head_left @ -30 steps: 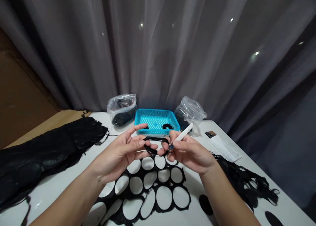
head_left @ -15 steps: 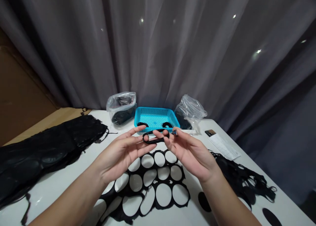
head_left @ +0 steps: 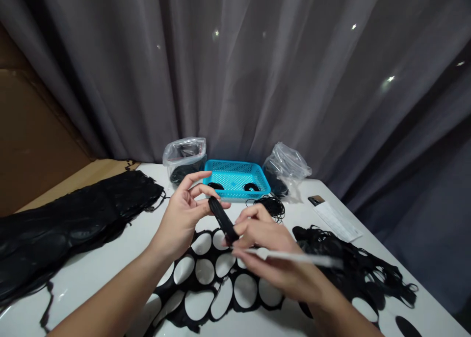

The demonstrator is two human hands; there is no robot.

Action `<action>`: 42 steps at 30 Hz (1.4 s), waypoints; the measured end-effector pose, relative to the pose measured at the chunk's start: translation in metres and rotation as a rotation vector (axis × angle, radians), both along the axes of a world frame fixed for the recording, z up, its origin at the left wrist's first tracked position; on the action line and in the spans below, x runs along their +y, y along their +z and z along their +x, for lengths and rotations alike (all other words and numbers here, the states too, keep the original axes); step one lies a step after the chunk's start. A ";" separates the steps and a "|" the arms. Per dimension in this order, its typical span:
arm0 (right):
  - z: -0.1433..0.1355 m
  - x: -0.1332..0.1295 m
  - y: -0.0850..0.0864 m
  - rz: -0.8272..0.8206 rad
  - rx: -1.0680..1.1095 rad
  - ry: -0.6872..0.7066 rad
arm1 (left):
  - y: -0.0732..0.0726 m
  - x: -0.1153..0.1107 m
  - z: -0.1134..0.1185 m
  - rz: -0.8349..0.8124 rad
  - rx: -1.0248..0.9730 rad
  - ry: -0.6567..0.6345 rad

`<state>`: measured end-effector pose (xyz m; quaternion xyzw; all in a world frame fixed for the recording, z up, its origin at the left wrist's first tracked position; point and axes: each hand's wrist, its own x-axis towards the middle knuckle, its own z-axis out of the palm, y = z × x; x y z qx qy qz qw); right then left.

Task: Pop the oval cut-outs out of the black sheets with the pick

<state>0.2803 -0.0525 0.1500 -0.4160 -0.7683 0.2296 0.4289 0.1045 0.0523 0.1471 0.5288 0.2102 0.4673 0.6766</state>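
Note:
Between my hands is a black bundle of rings (head_left: 223,220), tilted down to the right. My left hand (head_left: 186,212) pinches its upper left end between thumb and fingers, with the other fingers spread. The fingers of my right hand (head_left: 270,246) close on its lower right end. A thin white strip (head_left: 294,256), blurred, sticks out rightward from the right fingers. Below the hands lies a black sheet with round holes (head_left: 217,298). Just behind the right hand is a loose pile of thin black rings (head_left: 271,207).
A blue basket (head_left: 235,194) holding two black ring bundles stands behind, between two clear plastic bags (head_left: 184,153) (head_left: 289,163). Black sheets (head_left: 73,219) are stacked at left. Black scraps (head_left: 353,261), a paper (head_left: 336,221) and a phone (head_left: 315,199) lie at right.
The black bundle has turned from nearly level to a steep tilt. My right hand has moved down and turned over, and the white strip now shows at its fingers. The loose ring pile has come into sight.

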 end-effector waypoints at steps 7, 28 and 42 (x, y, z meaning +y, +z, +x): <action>-0.018 -0.004 -0.007 0.348 -0.578 -0.067 | -0.008 0.009 0.001 -0.006 -0.056 0.034; 0.140 0.190 -0.067 -0.310 -0.551 -0.514 | -0.101 0.040 -0.102 0.696 0.976 0.258; 0.137 0.182 -0.089 -0.423 -0.699 -0.528 | -0.086 0.012 -0.095 0.621 1.227 -0.255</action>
